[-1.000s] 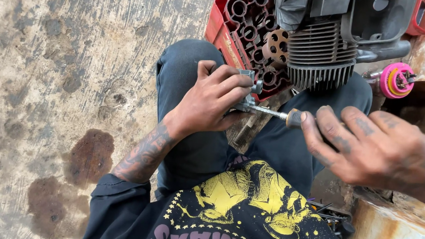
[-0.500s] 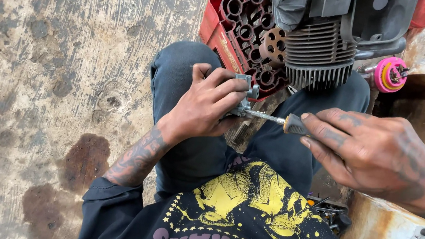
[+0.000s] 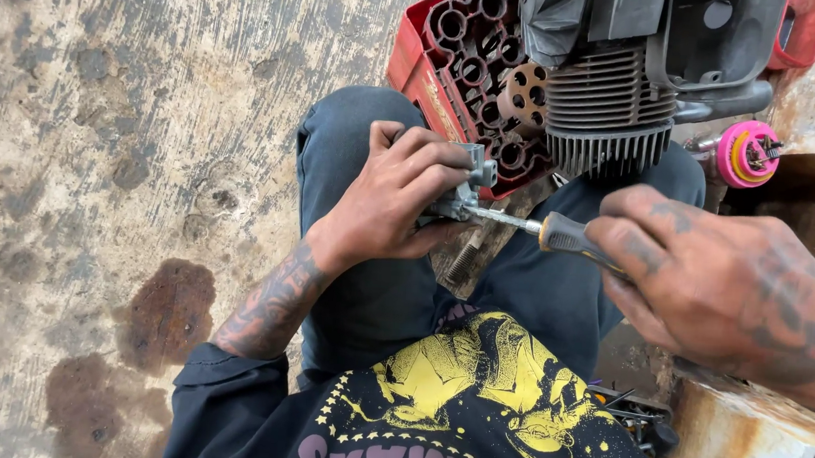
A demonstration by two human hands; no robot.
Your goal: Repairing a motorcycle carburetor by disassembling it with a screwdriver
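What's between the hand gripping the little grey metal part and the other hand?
In the head view, only the screwdriver's bare steel shaft spans the gap between the left hand, holding the small grey metal part, and the right hand.

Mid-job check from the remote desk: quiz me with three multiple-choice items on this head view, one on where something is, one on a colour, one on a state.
1. Where does the screwdriver tip point?
A. at the small grey metal part in the left hand
B. at the floor
C. at the pink spool

2. What colour is the crate under the finned engine?
A. blue
B. red
C. white

3. What is the right hand doing?
A. lying open on the knee
B. gripping the screwdriver handle
C. holding the spool

Answers:
1 A, the shaft runs straight to the part that the left hand clasps.
2 B, its ribbed walls show red.
3 B, the fingers close around the dark handle.
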